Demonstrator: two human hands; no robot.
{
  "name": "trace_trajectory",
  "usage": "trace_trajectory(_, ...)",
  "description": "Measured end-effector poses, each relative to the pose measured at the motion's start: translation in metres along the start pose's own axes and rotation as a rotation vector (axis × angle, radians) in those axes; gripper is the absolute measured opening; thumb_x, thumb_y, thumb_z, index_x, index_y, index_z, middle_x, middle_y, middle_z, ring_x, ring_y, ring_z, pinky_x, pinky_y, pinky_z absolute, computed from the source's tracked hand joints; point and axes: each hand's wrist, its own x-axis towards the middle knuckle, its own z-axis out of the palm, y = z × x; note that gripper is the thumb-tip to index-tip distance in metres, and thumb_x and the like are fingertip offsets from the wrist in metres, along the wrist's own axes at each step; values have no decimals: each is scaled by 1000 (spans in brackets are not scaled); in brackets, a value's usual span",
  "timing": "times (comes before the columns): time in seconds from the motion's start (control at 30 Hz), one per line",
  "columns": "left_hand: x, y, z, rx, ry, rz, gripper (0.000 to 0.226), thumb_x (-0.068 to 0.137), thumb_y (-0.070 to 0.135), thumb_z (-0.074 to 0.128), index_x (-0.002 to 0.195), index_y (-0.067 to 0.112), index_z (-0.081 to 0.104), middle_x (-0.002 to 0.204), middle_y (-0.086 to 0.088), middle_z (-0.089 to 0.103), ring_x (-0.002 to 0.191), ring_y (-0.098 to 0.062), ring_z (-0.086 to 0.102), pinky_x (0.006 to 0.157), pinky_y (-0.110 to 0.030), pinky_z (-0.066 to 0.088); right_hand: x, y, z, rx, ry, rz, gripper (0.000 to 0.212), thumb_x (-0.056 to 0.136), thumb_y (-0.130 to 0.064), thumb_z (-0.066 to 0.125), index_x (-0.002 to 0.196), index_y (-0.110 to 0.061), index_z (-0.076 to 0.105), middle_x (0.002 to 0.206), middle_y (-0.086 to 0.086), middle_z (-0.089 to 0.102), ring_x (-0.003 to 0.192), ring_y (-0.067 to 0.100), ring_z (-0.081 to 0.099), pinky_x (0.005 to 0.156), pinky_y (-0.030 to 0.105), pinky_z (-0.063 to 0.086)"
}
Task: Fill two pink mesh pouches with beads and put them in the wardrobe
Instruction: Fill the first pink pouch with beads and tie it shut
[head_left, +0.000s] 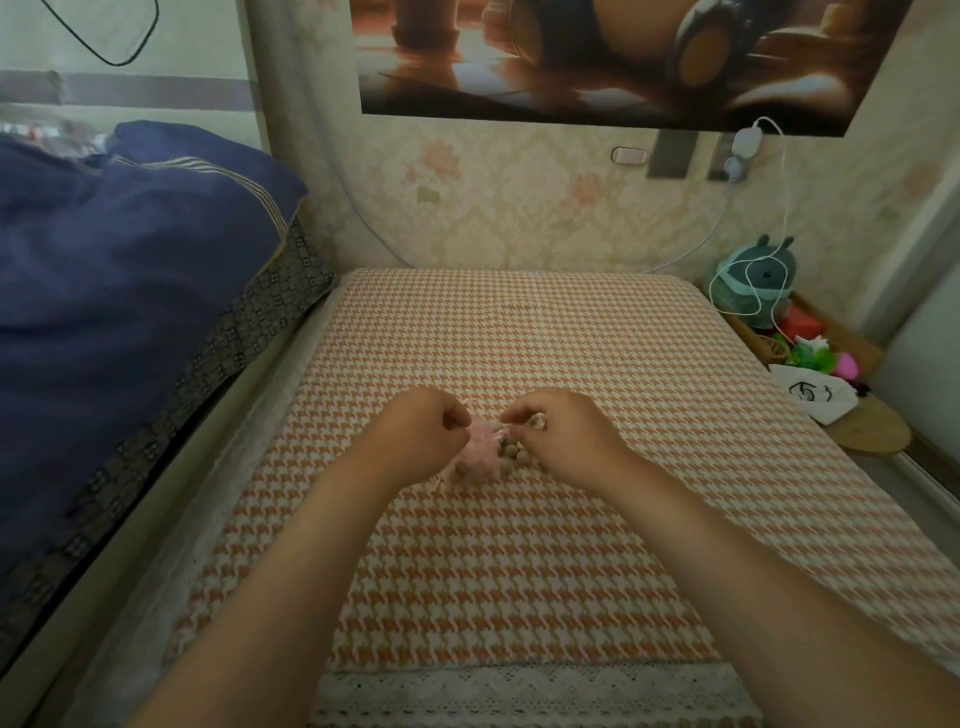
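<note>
Navy duvet (119, 270) left, plush toy (756, 283) right

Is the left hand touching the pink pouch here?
Touching. The head view shows the left hand pinching the top edge of the pink pouch.

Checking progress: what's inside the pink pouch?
Cannot tell: the bunched pouch hides its inside. Loose beads lie beside it on the cloth.
</note>
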Motion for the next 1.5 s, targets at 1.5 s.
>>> trace_trajectory(1.5,-1,16,14,-181,-180,123,24,93,19,60,109,26,75,96,13,72,84,0,64,74,-20,53,-9,-15,-23,-89,-181,35,16,94,-40,66,93,-35,81,91,-8,78,80,13,72,77,45,62)
